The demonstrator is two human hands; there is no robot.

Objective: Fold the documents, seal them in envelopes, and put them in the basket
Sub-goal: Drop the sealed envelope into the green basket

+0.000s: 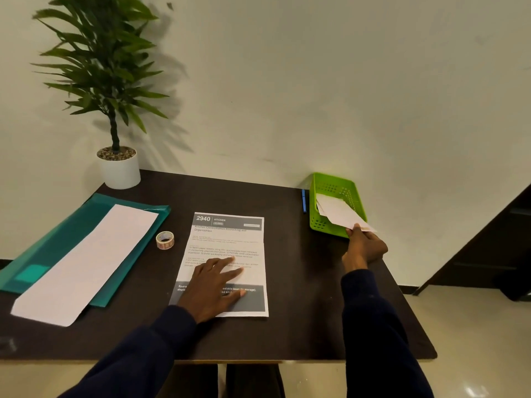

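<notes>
Both dark sleeves are reaching in from the near edge of the table (301, 326), and I am checking each hand in turn. My left hand (214, 285) is lying palm down on the lower half of the printed document (227, 245), fingers spread and pressing flat, thumb extending toward the grey band at the sheet's bottom. That document is lying face up and unfolded at the middle of the dark table, its header reading "2940 KITCHEN".

My right hand (363, 247) is pinching the near corner of a white envelope (337, 212) between thumb and fingers. Most of that envelope is sitting inside the green basket (321, 222), with the held corner sticking out over the basket's near rim. I cannot tell whether more than one envelope is lying in there. The basket is standing at the far right of the table, against the wall. A blue pen (303, 201) is lying just beside the basket's left wall.

At the left, a long white sheet (86, 262) is resting diagonally on a teal folder (57, 234). A small roll of tape (165, 240) is sitting between the folder and the document, touching neither. A potted plant (117, 165) is standing at the far left corner.
</notes>
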